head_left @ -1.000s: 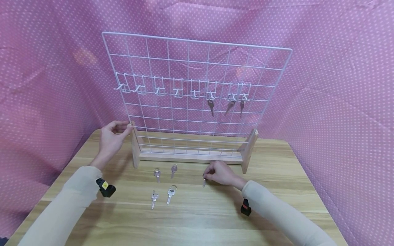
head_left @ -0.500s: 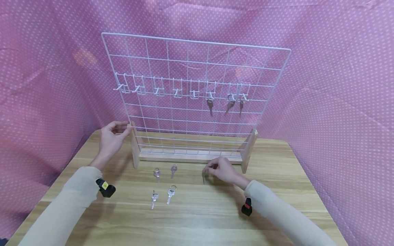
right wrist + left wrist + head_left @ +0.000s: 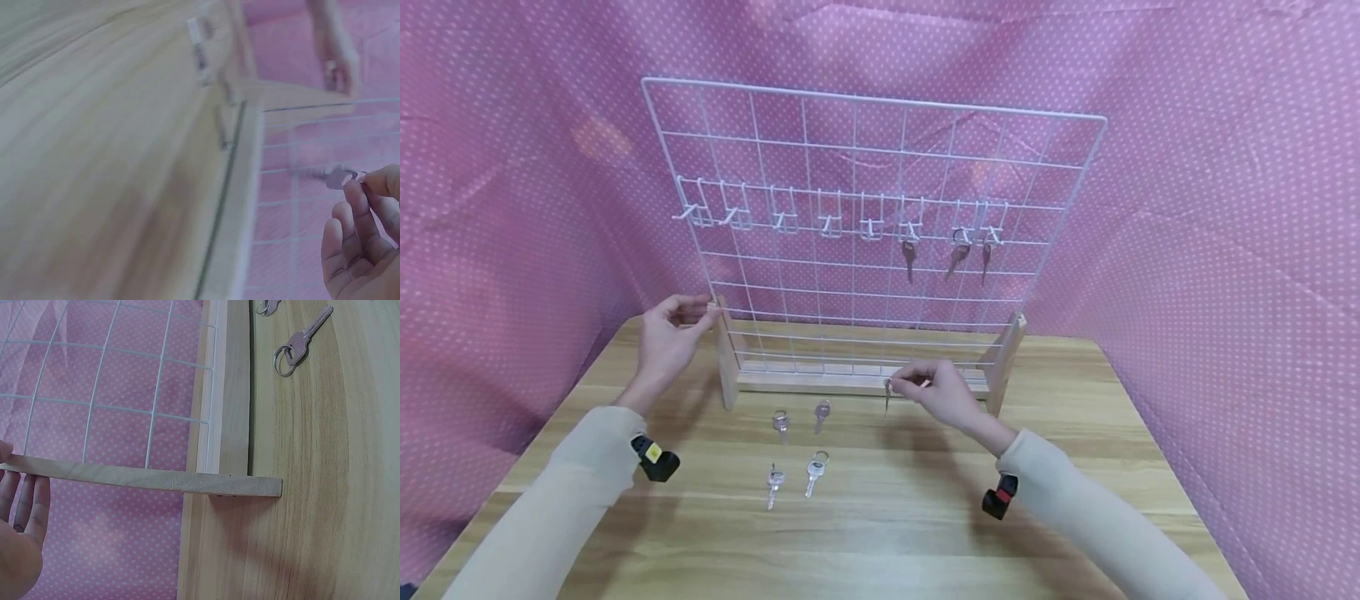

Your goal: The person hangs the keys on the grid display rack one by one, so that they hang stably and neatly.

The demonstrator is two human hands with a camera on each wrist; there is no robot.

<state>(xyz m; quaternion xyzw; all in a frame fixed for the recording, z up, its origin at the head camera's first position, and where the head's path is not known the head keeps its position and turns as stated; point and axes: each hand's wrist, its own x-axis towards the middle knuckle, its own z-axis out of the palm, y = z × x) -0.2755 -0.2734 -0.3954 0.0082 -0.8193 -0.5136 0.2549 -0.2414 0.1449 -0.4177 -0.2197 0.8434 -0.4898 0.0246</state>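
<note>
The right hand (image 3: pixel 943 398) holds a key (image 3: pixel 887 402) by its ring, pinched between thumb and fingers (image 3: pixel 356 199), with next to no gap at the tips; the other fingers curve loosely away from it. This key hangs blade down, clear of the bench (image 3: pixel 880 550), in front of the base bar (image 3: pixel 820 382) of a wire grid stand (the right wrist view blurs the end of its blade).

The left hand (image 3: pixel 668 340) grips the top of the left wooden upright (image 3: pixel 727 367), thumb on one face and fingers on the other — parted only by the thickness of the wood.

Above, the white wire grid (image 3: pixel 874 98) carries a row of eight hooks (image 3: pixel 786 222). The three at the right end bear keys: one hanging nearly straight (image 3: pixel 910 261), one tilted (image 3: pixel 957 261) and one at the far right (image 3: pixel 987 262). Four more ringed keys lie on the bench, left of the right hand — two near the base bar (image 3: pixel 782 427) (image 3: pixel 822 415), two nearer the person (image 3: pixel 775 482) (image 3: pixel 815 475).

Pale sleeves (image 3: pixel 572 467) cover both arms, and each wrist wears a black camera (image 3: pixel 655 460). Pink dotted cloth (image 3: pixel 1225 167) surrounds the bench.
</note>
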